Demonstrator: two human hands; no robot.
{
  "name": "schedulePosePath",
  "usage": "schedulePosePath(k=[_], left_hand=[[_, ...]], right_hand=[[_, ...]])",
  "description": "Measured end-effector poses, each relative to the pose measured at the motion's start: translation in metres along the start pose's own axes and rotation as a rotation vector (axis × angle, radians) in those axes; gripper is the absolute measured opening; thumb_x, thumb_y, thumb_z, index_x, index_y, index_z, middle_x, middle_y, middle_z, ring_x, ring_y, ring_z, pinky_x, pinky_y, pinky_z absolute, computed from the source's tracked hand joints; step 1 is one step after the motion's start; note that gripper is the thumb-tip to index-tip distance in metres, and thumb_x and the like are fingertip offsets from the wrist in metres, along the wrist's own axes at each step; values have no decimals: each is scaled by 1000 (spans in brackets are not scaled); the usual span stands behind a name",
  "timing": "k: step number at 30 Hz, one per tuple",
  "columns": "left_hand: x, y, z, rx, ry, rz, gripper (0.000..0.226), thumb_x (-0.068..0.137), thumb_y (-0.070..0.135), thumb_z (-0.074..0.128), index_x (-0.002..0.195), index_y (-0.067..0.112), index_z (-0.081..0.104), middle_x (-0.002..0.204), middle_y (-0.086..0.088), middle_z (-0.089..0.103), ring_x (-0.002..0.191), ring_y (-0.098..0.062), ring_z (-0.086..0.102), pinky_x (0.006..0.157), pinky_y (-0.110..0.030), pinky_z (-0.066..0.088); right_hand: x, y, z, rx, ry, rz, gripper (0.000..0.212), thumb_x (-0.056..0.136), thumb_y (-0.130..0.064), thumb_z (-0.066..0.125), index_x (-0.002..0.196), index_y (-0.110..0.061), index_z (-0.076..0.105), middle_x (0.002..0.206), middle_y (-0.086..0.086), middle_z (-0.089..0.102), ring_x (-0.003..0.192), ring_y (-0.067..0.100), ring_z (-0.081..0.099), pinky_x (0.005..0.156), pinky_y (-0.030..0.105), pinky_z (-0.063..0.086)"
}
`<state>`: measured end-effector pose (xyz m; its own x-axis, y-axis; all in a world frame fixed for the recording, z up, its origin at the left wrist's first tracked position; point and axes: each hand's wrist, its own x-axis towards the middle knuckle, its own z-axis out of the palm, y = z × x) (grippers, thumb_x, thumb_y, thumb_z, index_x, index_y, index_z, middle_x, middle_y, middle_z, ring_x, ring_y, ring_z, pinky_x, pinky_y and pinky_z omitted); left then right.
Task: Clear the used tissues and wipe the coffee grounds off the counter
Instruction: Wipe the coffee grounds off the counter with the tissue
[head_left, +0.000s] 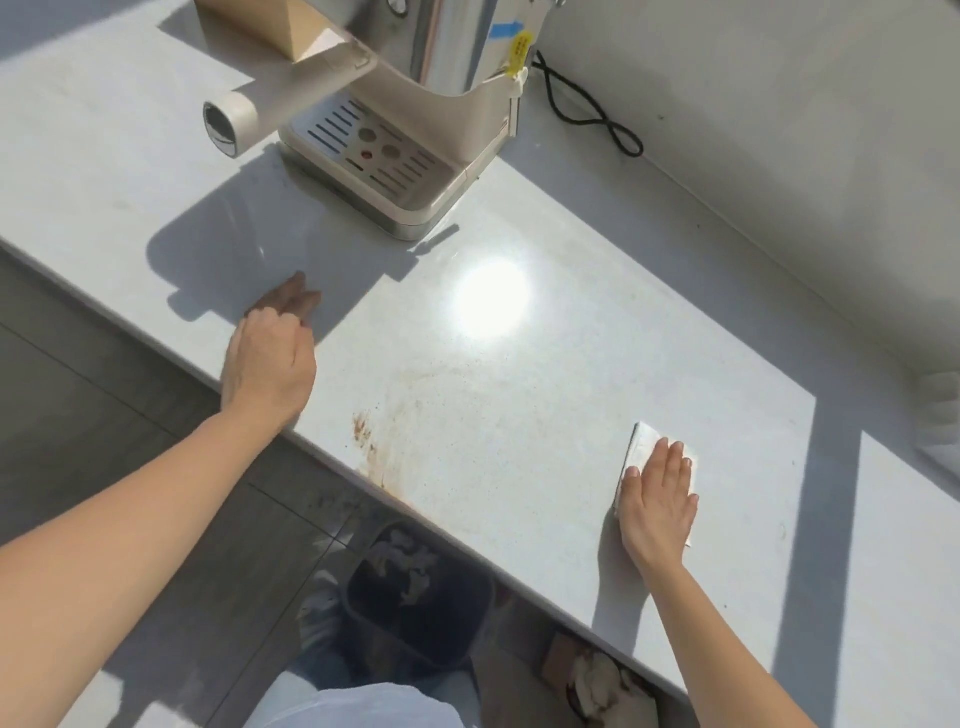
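Pale tabletop (545, 364) fills the head view, with a coffee machine (384, 156) at 11 o'clock and a brown smear of coffee grounds (365, 432) by its near edge toward 8 o'clock. The left hand (270, 358) rests loose and empty at 9 o'clock, and the right hand (657, 501) at 4 o'clock presses flat on a folded tissue (641, 441). Used tissues (410, 558) lie in a floor bin (470, 639) at 6 o'clock.

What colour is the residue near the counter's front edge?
Rusty brown residue, best seen in the head view.
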<state>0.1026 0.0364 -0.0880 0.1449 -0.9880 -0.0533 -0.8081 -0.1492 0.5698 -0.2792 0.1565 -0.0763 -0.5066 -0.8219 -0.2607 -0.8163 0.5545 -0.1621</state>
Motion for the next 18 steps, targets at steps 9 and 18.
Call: schedulePosePath(k=[9,18], left_hand=[[1,-8,5,179,12,113,47,97,13,31,144,10,36,155,-3,31,143,-19,23,119,-37,11],[3,-7,4,223,23,114,49,95,13,30,143,12,37,154,-2,31,144,-16,23,118,-36,13]], right_hand=[[6,-173,31,-131,-252,-886,58,101,-41,13,152,-28,-11,158,-9,-20,143,7,-25,115,33,-20],[-70,-207,57,-235,-331,-1172,58,103,-36,20,153,-23,-6,160,-3,-17,145,12,-24,117,40,-17]])
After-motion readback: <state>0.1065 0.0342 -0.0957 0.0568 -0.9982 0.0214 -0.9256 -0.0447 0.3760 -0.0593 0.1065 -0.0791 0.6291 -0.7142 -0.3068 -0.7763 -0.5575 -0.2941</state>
